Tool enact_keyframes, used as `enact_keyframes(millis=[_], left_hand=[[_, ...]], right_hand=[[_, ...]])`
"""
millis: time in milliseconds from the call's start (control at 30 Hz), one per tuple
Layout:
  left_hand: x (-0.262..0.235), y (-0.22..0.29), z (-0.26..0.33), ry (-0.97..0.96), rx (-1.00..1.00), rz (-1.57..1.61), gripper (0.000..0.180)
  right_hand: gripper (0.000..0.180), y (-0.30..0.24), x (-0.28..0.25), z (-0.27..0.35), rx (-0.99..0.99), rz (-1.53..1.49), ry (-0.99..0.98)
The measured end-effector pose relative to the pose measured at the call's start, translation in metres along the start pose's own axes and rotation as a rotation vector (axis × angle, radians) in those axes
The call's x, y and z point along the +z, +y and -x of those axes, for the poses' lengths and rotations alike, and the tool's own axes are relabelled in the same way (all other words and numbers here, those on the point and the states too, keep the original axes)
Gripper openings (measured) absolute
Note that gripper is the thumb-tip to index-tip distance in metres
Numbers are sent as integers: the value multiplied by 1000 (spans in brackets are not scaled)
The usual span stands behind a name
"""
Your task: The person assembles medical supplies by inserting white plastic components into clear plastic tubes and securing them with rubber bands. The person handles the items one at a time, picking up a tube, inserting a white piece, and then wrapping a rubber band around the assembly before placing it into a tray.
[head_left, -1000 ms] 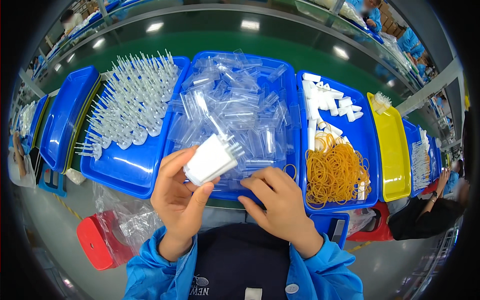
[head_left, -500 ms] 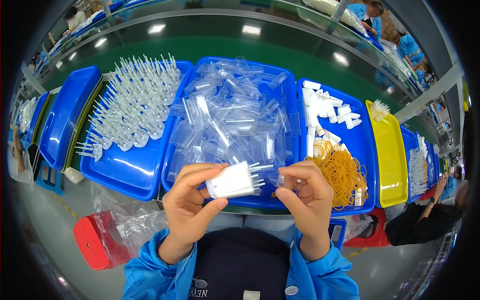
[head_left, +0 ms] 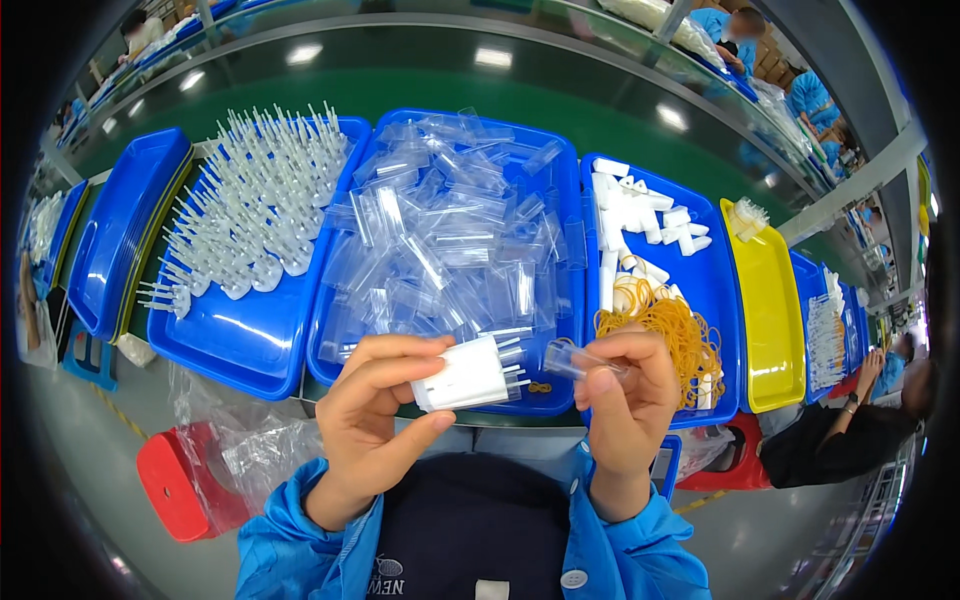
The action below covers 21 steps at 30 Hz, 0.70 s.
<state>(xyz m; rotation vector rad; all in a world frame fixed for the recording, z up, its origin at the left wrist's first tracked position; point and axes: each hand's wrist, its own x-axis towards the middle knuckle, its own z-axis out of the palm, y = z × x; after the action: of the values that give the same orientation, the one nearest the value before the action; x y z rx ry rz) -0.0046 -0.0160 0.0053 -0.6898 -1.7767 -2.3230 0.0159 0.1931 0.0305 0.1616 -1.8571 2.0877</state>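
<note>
My left hand (head_left: pixel 372 425) is closed round a white block-like piece (head_left: pixel 465 378), with thin pale prongs sticking out of its right side. My right hand (head_left: pixel 637 412) pinches a short clear plastic sleeve (head_left: pixel 570 360) between thumb and fingers; its free end points left toward the prongs, a small gap apart. Behind both hands stands a blue tray (head_left: pixel 325 345) heaped with clear plastic sleeves (head_left: pixel 440 245). Just beyond my right hand, orange rubber bands (head_left: pixel 670 335) lie in another blue tray (head_left: pixel 700 300) with white plastic pieces (head_left: pixel 640 215).
A blue tray (head_left: pixel 240 345) at left carries many upright pronged pieces (head_left: pixel 255 190), beside stacked blue trays (head_left: pixel 125 230). A yellow tray (head_left: pixel 775 320) stands at right. Red stools (head_left: pixel 175 490) flank me, one under a clear plastic bag (head_left: pixel 255 455). Co-workers sit beyond the green surface (head_left: pixel 590 120).
My right hand has drawn slightly right, away from the white piece, and the sleeve in it now shows more of its length. My left hand keeps its hold. The whole view has shifted slightly.
</note>
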Motion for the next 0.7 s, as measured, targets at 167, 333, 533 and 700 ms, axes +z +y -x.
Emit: enact_keyframes(millis=[167,333,533,700], left_hand=[[0,1,0,-8,-5,2,36],[0,-1,1,-9,-5,1,36],[1,-2,2,-4,-7,-18,36],[0,-1,2,-19,-22,-66,38]], right_hand=[[17,-1,1,-5,-39,52,-96],[17,-2,5,-4,-37,-5,-64],[17,-5,5,-5,-34,7,-56],[17,-9,6,-5,-8,105,-62]])
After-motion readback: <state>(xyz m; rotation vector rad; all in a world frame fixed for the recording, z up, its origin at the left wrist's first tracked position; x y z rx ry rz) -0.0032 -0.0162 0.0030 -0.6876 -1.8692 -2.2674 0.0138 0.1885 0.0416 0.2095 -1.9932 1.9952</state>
